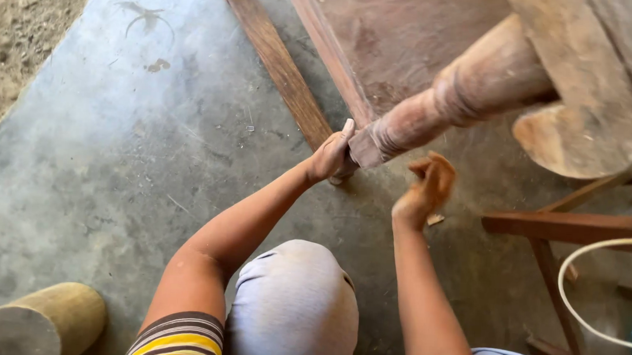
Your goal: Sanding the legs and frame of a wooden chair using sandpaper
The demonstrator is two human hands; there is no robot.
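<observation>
No packages, labels, signs or screens are in view

Open concrete floor (129,160) is left free on the left; the right is blocked by the turned leg (465,92), planks (279,60) and wooden frame (566,226).

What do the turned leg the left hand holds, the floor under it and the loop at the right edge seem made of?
Turned leg: wood, reddish-brown, dull, with lathe-cut rings and visible grain; the left hand grips its squared end. Floor: likely concrete, grey, mottled, fairly smooth. Loop: pale, thin, smoothly curved, perhaps plastic tubing or cord; unclear.
</observation>
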